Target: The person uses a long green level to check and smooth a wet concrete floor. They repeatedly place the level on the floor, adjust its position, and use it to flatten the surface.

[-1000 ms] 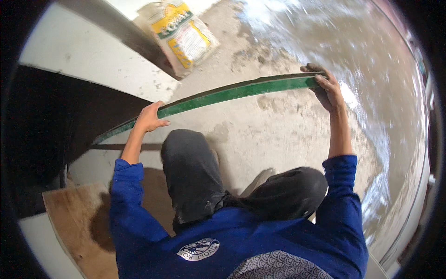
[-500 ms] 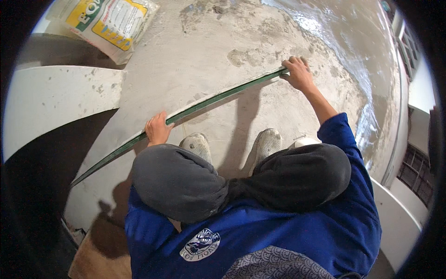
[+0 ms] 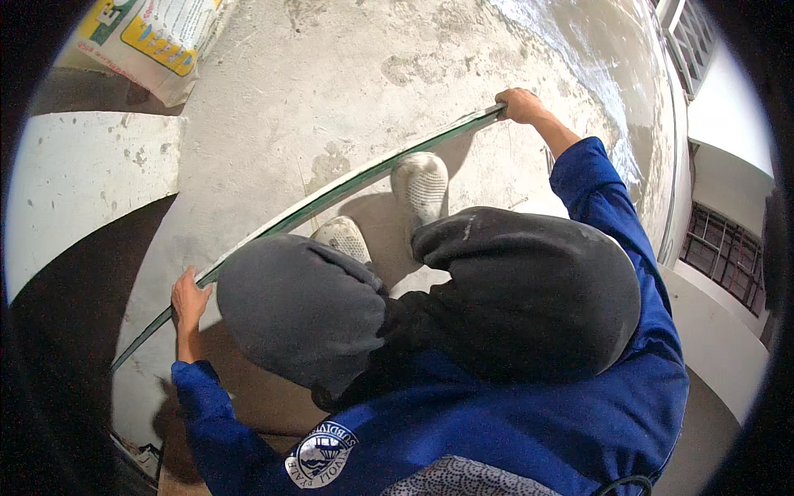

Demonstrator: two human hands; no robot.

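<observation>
A long, narrow green bar (image 3: 356, 181) with a pale upper edge slants across the concrete floor, from far right to near left. Around its far right end my right hand (image 3: 523, 106) is closed. Lower down, beyond my left knee, my left hand (image 3: 190, 302) grips the bar with the thumb on the near side. The bar's near left tip runs past that hand toward a dark area. One pale, dusty shoe (image 3: 419, 183) reaches up to the bar and seems to touch it. The other shoe (image 3: 343, 238) stands just behind it.
A printed white, green and yellow sack (image 3: 157, 45) stands at the far left, above a curved white wall (image 3: 99, 182) with a dark opening beneath. Shiny wet cement (image 3: 616, 58) spreads at the far right. Beyond it are a white ledge and a barred grille (image 3: 724, 252).
My left hand has slid down the bar toward its near left end. My right shoe has stepped forward to the bar. My right hand still holds the far end.
</observation>
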